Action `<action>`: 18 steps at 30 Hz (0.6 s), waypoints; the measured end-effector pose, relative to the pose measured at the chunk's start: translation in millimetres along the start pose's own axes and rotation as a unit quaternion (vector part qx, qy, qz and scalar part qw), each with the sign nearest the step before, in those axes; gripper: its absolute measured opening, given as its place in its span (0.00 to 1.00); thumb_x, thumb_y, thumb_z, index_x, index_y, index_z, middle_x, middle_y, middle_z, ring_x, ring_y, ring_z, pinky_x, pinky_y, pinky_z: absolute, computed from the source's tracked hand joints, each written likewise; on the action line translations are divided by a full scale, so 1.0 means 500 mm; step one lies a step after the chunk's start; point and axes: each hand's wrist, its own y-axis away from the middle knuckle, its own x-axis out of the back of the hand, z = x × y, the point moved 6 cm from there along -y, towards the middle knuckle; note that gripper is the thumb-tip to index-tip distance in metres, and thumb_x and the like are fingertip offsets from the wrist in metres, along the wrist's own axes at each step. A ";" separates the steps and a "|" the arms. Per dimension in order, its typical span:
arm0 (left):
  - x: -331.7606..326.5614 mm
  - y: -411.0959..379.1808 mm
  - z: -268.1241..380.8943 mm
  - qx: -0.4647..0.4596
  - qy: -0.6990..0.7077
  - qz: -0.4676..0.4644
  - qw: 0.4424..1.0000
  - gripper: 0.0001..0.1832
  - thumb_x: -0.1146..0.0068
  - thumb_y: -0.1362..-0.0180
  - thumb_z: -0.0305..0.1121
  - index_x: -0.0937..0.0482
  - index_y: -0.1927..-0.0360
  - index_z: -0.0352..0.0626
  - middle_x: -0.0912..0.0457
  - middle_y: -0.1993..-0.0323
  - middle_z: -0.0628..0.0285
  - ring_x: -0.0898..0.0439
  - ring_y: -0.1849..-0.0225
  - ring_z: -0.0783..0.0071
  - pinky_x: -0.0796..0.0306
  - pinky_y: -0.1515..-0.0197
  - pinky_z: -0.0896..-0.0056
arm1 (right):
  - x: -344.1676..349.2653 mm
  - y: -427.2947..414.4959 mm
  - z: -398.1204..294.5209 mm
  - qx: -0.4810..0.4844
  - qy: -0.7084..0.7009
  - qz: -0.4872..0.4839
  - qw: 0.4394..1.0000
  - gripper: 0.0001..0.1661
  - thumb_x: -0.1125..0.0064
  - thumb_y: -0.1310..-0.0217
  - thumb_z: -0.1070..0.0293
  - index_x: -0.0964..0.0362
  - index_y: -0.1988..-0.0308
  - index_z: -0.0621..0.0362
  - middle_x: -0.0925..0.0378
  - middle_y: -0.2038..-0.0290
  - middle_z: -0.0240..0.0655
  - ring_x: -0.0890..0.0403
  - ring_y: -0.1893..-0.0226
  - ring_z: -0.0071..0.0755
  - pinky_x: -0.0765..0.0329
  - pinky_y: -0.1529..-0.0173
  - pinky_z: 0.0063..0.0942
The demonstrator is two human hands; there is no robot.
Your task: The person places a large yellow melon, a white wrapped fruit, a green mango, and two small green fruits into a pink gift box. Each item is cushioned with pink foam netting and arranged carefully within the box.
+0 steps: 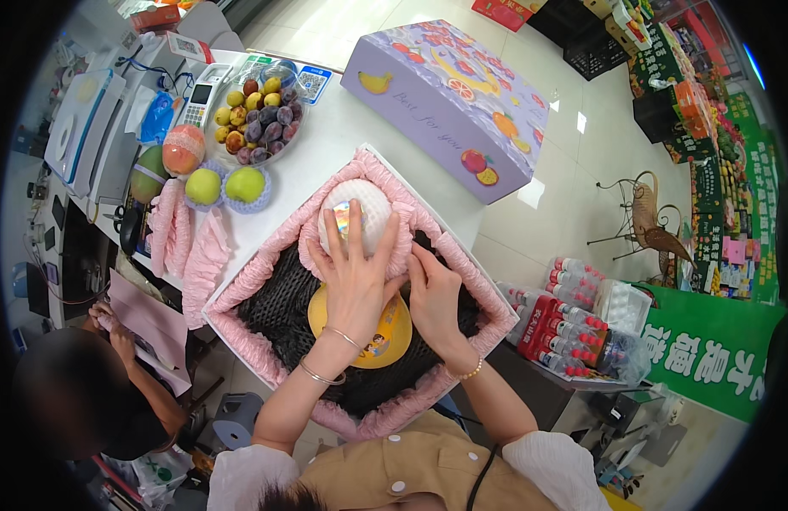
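My left hand [352, 290] lies spread over a round fruit in a white foam net [343, 191], which bears a shiny sticker. Thumb and fingers of my right hand [435, 297] pinch the pink crepe paper roll [403, 239] curled around that fruit. Both hands are inside an open box [496, 326] turned corner-on before me. Pink crepe paper [253, 268] lines its rim, and black netting [266, 310] covers its inside. Partly hidden under my left hand and forearm is a yellow round thing [394, 338] with a printed label.
A purple fruit-print lid [426, 121] stands behind the box. Left are a clear bowl [304, 137] of plums, green apples [246, 185], a mango [149, 174], loose crepe paper [205, 268] and a card terminal [202, 96]. Bottled drinks [560, 326] stand right; another person [94, 389] sits left.
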 end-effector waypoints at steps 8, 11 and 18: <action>-0.020 -0.003 0.009 -0.019 -0.040 0.005 0.999 0.48 0.31 0.46 0.42 0.43 0.22 0.65 0.60 0.20 0.42 0.61 0.20 0.34 0.60 0.27 0.21 | 0.016 -0.072 -0.035 0.203 0.087 0.037 0.975 0.15 0.42 0.33 0.78 0.24 0.48 0.70 0.23 0.49 0.50 0.17 0.54 0.46 0.20 0.52 0.36; -0.025 -0.007 0.003 -0.020 -0.045 -0.002 0.999 0.47 0.33 0.43 0.43 0.44 0.21 0.59 0.58 0.20 0.41 0.60 0.20 0.35 0.61 0.26 0.24 | 0.008 -0.079 -0.035 0.203 0.074 0.007 0.976 0.15 0.43 0.33 0.78 0.24 0.49 0.70 0.23 0.52 0.49 0.17 0.55 0.47 0.20 0.53 0.35; -0.046 -0.019 0.011 -0.025 -0.108 0.015 0.994 0.45 0.41 0.38 0.46 0.48 0.20 0.49 0.57 0.20 0.41 0.60 0.19 0.37 0.65 0.24 0.28 | -0.008 -0.087 -0.026 0.221 0.183 -0.029 0.958 0.17 0.43 0.38 0.78 0.23 0.49 0.70 0.23 0.59 0.46 0.18 0.60 0.48 0.20 0.59 0.35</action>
